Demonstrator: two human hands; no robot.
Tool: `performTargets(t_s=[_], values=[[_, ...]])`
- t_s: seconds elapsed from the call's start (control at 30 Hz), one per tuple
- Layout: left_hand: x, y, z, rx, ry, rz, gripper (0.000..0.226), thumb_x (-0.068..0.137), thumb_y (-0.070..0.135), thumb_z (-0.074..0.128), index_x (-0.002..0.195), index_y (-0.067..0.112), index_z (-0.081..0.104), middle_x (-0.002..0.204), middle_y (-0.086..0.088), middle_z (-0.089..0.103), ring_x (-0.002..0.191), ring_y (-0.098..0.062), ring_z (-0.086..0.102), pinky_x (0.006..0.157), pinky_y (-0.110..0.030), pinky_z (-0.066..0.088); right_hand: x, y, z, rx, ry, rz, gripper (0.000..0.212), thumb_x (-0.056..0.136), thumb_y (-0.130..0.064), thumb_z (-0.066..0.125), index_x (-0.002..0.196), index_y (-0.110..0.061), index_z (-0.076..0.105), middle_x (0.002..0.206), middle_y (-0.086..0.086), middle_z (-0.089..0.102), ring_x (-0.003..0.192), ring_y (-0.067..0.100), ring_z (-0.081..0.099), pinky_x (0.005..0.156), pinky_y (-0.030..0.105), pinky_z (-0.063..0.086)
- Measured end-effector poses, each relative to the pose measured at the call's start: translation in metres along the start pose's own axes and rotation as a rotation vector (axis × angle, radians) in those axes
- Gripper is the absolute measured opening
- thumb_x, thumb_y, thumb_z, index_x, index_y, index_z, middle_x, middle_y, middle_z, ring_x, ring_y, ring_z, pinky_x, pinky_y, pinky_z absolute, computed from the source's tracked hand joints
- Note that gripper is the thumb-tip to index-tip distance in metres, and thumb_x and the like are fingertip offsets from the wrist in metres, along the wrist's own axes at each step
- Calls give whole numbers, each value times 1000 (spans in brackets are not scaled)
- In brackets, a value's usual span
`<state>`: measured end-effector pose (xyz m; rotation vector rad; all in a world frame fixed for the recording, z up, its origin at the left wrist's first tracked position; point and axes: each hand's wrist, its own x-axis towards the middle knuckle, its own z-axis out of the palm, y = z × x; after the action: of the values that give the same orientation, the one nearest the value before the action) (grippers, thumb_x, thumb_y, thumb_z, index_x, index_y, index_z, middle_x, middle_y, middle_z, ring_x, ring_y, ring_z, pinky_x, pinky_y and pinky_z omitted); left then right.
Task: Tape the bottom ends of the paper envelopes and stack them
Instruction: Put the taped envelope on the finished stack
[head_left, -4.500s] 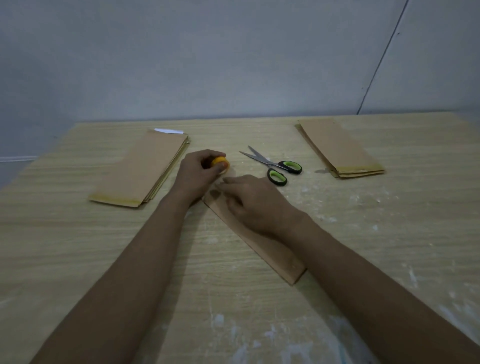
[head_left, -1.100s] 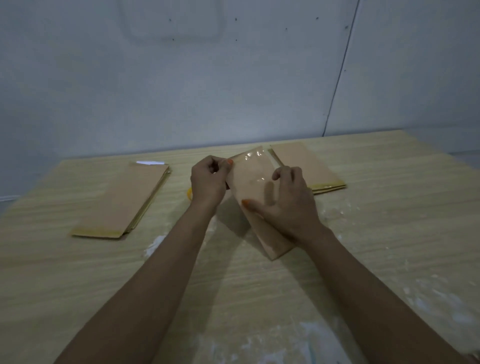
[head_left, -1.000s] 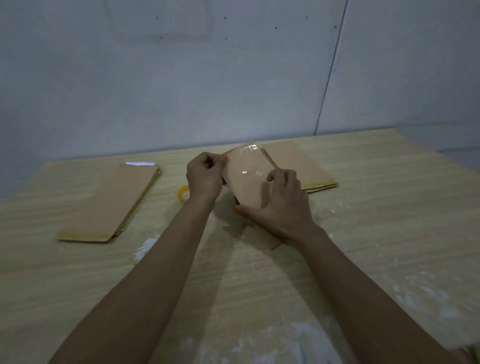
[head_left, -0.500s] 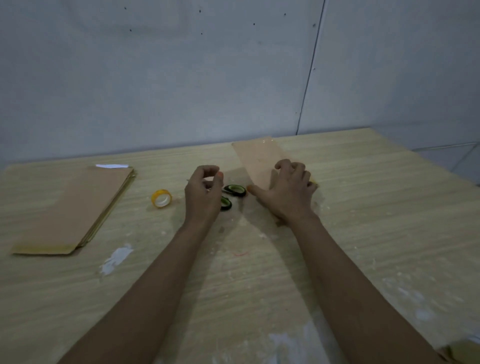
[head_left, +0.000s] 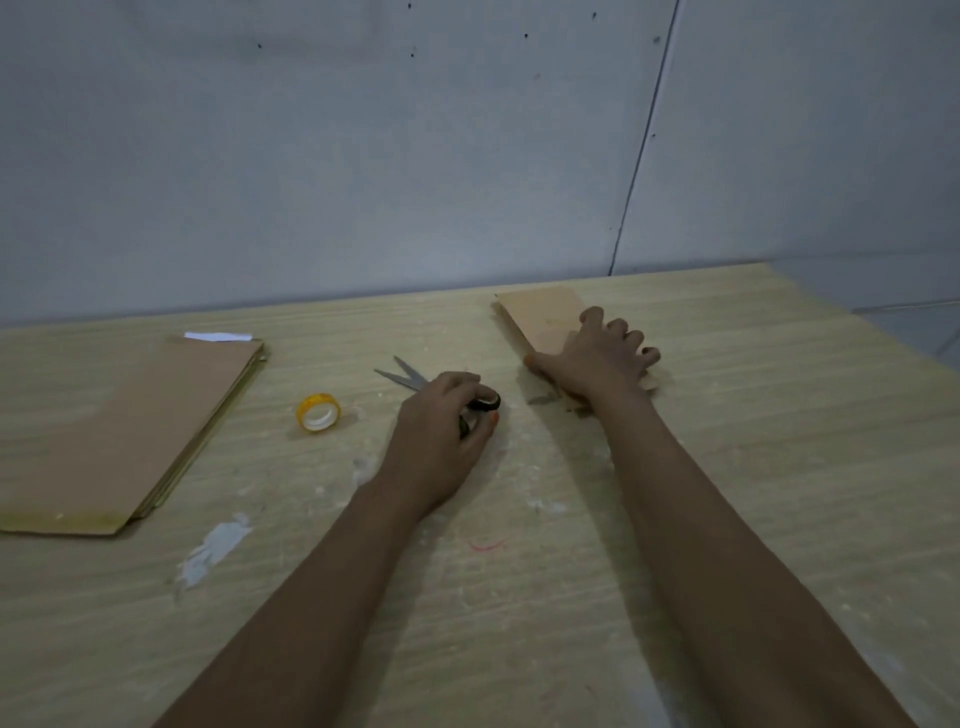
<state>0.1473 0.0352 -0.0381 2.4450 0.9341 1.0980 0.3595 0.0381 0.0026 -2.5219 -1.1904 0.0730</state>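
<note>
Having released the envelope (head_left: 540, 318) onto its stack, left hand (head_left: 441, 436) now grips scissors (head_left: 410, 376).

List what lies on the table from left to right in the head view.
Left stack of envelopes → tape roll → scissors, handles under the left hand → right stack of envelopes, under the right hand.

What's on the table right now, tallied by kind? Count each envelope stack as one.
Envelope stacks: 2, left stack and right stack under the right hand
Tape rolls: 1, yellow tape roll
Scissors: 1, scissors under the left hand
White paper scraps: 1, scrap
Total: 5
</note>
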Motion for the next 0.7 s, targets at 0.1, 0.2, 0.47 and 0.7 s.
performTargets(t_s=[0.1, 0.2, 0.47, 0.7], values=[[0, -2, 1, 9, -17, -5, 19, 91, 22, 65, 107, 15, 72, 116, -5, 66, 118, -18, 58, 93, -41, 50, 8, 0, 2, -11, -52, -1, 108, 62, -78, 67, 145, -21, 27, 145, 18, 37, 134, 40, 32, 107, 58, 20], [0, -1, 1, 22, -23, 13, 18, 91, 21, 66, 107, 15, 71, 115, -5, 66, 119, -18, 58, 93, -39, 50, 9, 1, 3, -14, -92, -4, 116, 60, -83, 65, 148, -21, 21, 148, 18, 34, 137, 39, 29, 108, 59, 17], [-3, 5, -3, -3, 11, 11, 22, 90, 25, 60, 105, 13, 71, 113, -6, 65, 114, -19, 59, 92, -38, 50, -6, -13, 1, 34, 183, -172, 75, 77, -70, 55, 134, -22, 50, 140, 12, 46, 132, 35, 33, 107, 55, 15], [-15, 13, -23, -18, 135, 58, 12, 86, 11, 62, 95, 9, 70, 106, -5, 64, 102, -22, 59, 91, -25, 41, -44, -39, 14, 300, 495, -487, 14, 76, -32, 59, 69, -22, 65, 75, -4, 64, 88, 26, 58, 85, 37, 20]])
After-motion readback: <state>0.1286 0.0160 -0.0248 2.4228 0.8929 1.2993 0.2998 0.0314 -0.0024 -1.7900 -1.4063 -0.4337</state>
